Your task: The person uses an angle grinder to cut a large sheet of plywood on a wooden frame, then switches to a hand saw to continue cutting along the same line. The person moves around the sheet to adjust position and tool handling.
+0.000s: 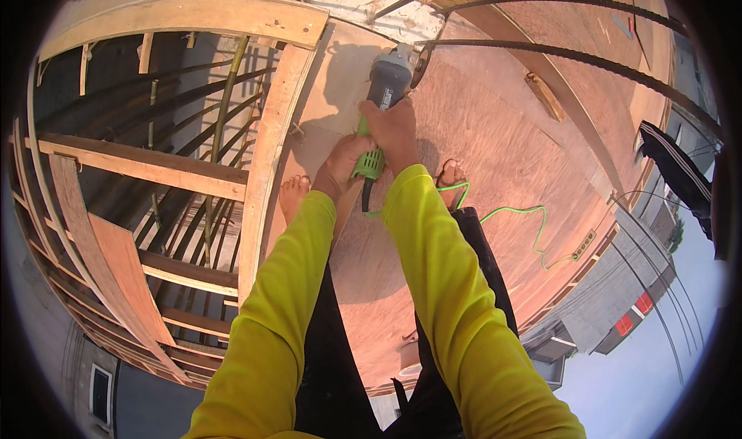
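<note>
Both my hands grip a green and dark grey angle grinder (388,80), its head pointing away from me. My right hand (393,130) is wrapped round the middle of the body. Lower down, my left hand (344,159) closes round the green rear part with its vents. The grinder's disc end lies beside the end of a rusty steel rebar (541,48) at the plywood's far edge; whether they touch I cannot tell. A black and green cord (506,209) trails from the tool across the plywood (464,130).
On the left, a timber frame (267,161) surrounds a deep opening with bamboo poles (229,91) and bars below. A multi-socket power strip (585,244) sits at the right edge, with a drop beyond. A wood offcut (545,96) lies farther up. My bare feet (294,195) stand on the plywood.
</note>
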Available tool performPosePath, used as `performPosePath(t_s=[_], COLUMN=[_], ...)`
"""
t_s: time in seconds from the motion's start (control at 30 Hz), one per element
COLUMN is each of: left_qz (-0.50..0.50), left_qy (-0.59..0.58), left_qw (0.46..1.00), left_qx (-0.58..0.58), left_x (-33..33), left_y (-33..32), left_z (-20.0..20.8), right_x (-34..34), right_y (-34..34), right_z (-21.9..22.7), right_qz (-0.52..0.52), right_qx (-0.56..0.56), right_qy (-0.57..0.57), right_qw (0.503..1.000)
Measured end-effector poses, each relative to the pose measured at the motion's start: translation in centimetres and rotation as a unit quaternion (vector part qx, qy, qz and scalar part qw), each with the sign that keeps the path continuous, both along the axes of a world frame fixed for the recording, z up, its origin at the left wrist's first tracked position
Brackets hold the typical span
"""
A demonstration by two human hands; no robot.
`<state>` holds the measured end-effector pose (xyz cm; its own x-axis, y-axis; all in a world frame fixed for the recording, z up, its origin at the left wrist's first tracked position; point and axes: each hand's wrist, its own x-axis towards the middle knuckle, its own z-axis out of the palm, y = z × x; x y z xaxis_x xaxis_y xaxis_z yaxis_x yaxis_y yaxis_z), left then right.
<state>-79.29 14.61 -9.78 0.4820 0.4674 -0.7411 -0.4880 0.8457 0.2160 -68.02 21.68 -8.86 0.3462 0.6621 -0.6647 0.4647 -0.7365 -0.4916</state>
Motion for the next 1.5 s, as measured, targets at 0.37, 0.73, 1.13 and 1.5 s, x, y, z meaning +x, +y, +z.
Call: performPosePath(t_s=[0.37,0.73,1.13,1.5], left_qz=[-0.007,-0.004,-0.007,-0.015], left_qy=[-0.016,-0.046,-0.023,-0.039], left_qw=[0.999,0.998,0.999,0.998], left_qx=[0.034,0.037,0.031,0.039], left_x=[-1.1,-1.6,-0.9,-0.8], left_y=[-0.1,-1.0,-1.4,-1.9], left_z=[-2.5,-3.9,-3.6,-4.4], right_x=[-1.3,-1.9,-1.7,-1.2], right_y=[-0.3,-0.5,-0.8,-1.3], right_z=[-0.2,-0.4,-0.1,-1.2], right_qz=[-0.048,-0.031,-0.052,-0.033], right_qx=[0.024,0.001,0.020,0.023], right_qy=[0.003,-0.024,0.012,-0.037], right_qw=[0.999,0.999,0.998,0.998])
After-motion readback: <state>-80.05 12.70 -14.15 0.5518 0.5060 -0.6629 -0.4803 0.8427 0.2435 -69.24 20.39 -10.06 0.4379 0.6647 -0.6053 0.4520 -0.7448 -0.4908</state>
